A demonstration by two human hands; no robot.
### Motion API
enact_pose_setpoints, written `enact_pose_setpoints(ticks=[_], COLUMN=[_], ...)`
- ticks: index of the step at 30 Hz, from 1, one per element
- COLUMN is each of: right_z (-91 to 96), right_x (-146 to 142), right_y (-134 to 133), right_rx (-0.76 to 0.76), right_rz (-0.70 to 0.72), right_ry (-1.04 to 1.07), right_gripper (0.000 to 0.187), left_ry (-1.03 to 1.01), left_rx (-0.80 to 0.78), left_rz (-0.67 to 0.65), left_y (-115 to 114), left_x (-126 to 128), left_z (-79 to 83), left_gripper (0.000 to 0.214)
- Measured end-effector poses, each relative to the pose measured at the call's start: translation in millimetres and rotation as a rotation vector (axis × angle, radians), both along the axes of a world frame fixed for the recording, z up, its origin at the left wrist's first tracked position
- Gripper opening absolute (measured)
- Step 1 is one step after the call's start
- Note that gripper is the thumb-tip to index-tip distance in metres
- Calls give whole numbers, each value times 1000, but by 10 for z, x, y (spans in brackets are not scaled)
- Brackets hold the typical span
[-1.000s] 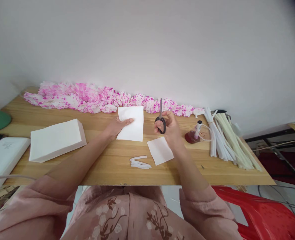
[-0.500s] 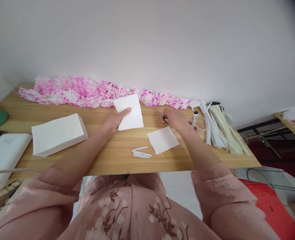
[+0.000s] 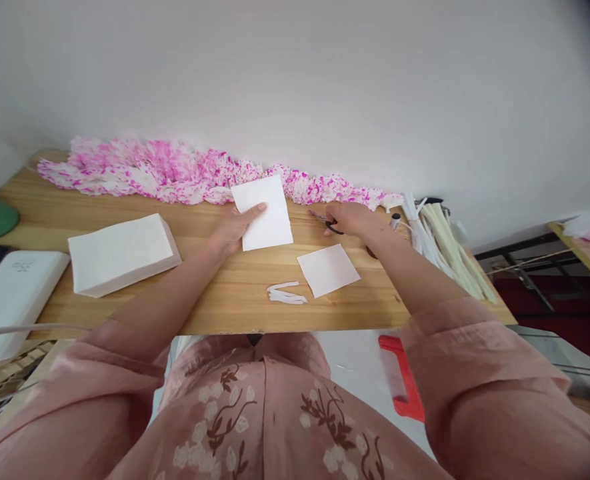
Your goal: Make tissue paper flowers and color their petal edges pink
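My left hand [image 3: 239, 225] grips a white sheet of paper [image 3: 269, 220] by its left side, thumb on top, holding it above the table. To its right my right hand [image 3: 347, 219] is closed around a pair of scissors [image 3: 332, 225] with dark handles; the blades point left toward the paper. Below the scissors a pale square sheet [image 3: 329, 270] lies on the wood. Beside that sheet rests a small bunch of white strips [image 3: 287, 293].
A thick white paper stack [image 3: 125, 255] and a white power bank [image 3: 22, 293] lie at left. Pink-and-white crumpled paper [image 3: 175, 177] runs along the wall. Bundles of white and cream pipe cleaners [image 3: 447, 247] sit at right, near a small bottle [image 3: 395, 220]. The wooden table [image 3: 235, 313] ends before me.
My camera view has shifted slightly, so the table sits a little higher. Both hands still hold the paper and the scissors; the right forearm has swung a little outward.
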State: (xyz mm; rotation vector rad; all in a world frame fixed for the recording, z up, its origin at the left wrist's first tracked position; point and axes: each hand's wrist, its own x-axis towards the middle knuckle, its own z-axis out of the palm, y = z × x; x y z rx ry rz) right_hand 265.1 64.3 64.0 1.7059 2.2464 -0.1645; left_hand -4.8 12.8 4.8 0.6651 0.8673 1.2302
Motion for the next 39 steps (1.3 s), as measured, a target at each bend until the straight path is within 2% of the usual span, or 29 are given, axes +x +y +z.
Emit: enact_pose_setpoints(ticks=[5,11,14,19,21,23,25,27,28,30,32,33,35,39], right_z=[-26,6,19,54,68,95,152,236,277,325,292,244,103,-176], right_x=[79,12,49,92,60,12,-42,-99,-134,-224,-349,-421,-571,-800], right_y=[154,117,141,201,189,152,87,-11,-71,-203,-324,-371,-429,-443], right_rx=[-78,-79,-131,-312,-349,-260,-105,9,55,103,43,-2,-106,-179], right_rz=[13,-18,-42,-62,-74,-59,-32,-19,4,27,-2,-27,-48,-49], right_ry=[-25,83,85,134,143,87,0,5,51,449,892,1045,1225,1516], right_gripper=[20,33,35,18,16,17,16,16,18,25,41,48,55,45], left_ry=[2,3,0,14,21,32,45,59,70,93,112,120,143,235], left_rx=[-21,0,10,9,1,-2,-4,-3,-1,18,63,86,118,134], left_rz=[11,9,-7,-1,-4,-5,-2,-1,-3,-7,-7,-10,-10,46], left_y=[-11,24,33,36,36,35,31,23,17,1,-18,-29,-53,-98], left_x=[-5,-15,-22,-26,-27,-29,-28,-24,-21,-14,-6,-1,11,41], left_z=[40,-26,-45,-45,-46,-48,-45,-36,-30,-14,4,15,39,98], left_gripper=[49,50,51,47,48,50,52,54,55,54,54,54,56,57])
